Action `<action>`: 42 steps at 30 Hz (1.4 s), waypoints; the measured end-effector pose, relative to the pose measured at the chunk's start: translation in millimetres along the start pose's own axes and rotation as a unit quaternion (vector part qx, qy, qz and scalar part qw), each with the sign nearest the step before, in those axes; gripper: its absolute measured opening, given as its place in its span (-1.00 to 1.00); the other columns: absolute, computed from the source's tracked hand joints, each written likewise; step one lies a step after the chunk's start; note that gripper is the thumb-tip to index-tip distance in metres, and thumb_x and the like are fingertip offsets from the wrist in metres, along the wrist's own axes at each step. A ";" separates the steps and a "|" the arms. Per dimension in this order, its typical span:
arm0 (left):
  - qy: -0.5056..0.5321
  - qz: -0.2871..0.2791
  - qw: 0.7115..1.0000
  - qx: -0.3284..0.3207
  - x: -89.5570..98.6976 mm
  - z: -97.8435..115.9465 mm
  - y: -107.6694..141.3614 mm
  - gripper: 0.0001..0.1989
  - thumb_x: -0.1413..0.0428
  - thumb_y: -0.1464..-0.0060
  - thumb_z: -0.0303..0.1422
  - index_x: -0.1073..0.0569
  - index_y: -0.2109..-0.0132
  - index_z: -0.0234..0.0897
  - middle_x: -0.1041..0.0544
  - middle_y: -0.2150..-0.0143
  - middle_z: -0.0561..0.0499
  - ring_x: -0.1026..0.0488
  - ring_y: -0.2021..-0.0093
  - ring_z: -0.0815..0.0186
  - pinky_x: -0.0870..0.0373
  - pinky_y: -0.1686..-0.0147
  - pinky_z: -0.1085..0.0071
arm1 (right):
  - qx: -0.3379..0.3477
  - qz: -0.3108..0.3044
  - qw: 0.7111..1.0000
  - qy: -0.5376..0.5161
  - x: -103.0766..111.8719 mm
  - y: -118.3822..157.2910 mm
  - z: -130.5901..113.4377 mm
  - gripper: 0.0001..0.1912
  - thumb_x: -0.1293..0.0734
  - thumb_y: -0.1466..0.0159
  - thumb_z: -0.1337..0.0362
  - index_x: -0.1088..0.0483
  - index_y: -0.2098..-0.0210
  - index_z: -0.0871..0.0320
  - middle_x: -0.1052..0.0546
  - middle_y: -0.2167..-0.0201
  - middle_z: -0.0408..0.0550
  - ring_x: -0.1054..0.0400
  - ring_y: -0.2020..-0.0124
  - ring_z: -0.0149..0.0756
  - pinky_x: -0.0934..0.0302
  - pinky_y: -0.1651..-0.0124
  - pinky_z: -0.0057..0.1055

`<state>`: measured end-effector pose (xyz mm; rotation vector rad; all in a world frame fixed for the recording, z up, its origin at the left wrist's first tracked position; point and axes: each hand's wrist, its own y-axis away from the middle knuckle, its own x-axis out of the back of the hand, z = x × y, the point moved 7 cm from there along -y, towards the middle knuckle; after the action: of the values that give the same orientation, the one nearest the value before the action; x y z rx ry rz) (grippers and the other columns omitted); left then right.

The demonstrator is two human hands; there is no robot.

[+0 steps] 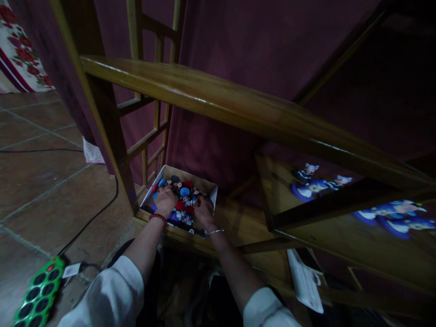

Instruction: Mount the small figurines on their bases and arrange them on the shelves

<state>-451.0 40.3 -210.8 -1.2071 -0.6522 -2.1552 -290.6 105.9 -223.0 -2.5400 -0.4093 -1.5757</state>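
Observation:
An open white cardboard box (pixel 211 196) rests on the low wooden shelf (pixel 238 222), filled with several small figurines (pixel 185 200) in blue, red and black. My left hand (pixel 165 200), with a red bead bracelet at the wrist, reaches into the left part of the box, on top of the figurines. My right hand (pixel 203 211), wearing a thin silvery bracelet, is at the right part, its fingers curled down among them. The fingertips of both hands are too dark and small to show what they hold, if anything.
Wooden rails (pixel 204 93) cross above the box. Figurines on blue bases (pixel 308 188) stand on shelves at the right. A white printed packet (pixel 304 279) hangs below. On the tiled floor at the left lie a green power strip (pixel 41 290) and a black cable (pixel 91 220).

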 end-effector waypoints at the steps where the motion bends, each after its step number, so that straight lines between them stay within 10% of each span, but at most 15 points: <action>1: 0.001 0.011 1.000 0.000 1.2 0.0 -0.1 -0.63 0.08 0.00 -0.42 -0.34 0.02 -0.37 -0.34 0.07 -0.29 -0.41 0.14 0.04 -0.33 0.25 0.22 | 0.000 0.001 1.000 -0.008 -0.2 1.4 0.2 -0.64 -0.14 -0.17 0.37 -0.35 0.06 0.21 -0.45 0.13 0.07 -0.28 0.10 -0.22 -0.08 0.06 -0.41; 31: 0.169 0.035 0.985 0.001 16.1 -6.7 -11.9 -0.71 0.05 -0.05 -0.34 -0.40 0.07 -0.22 -0.51 0.17 -0.13 -0.41 0.12 0.15 -0.27 0.20 0.33 | -0.028 0.038 0.985 -0.168 -8.1 14.0 10.5 -0.62 -0.19 -0.13 0.36 -0.32 0.04 0.14 -0.42 0.12 -0.01 -0.28 0.09 -0.26 -0.11 -0.01 -0.36; 42: 0.542 -0.119 0.831 0.037 -9.7 10.6 -3.1 -0.92 -0.02 0.04 -0.42 -0.39 0.36 -0.28 -0.42 0.48 0.08 -0.29 0.60 0.49 -0.17 0.60 0.57 | 0.034 0.113 0.968 -0.219 12.4 25.2 -0.6 -0.58 -0.17 -0.11 0.39 -0.33 0.03 0.14 -0.38 0.10 0.03 -0.22 0.05 -0.22 -0.08 -0.06 -0.28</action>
<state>-442.8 51.8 -214.6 0.2706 -0.3464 -2.5079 -278.6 83.8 -210.7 -2.7530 -0.1982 -0.9034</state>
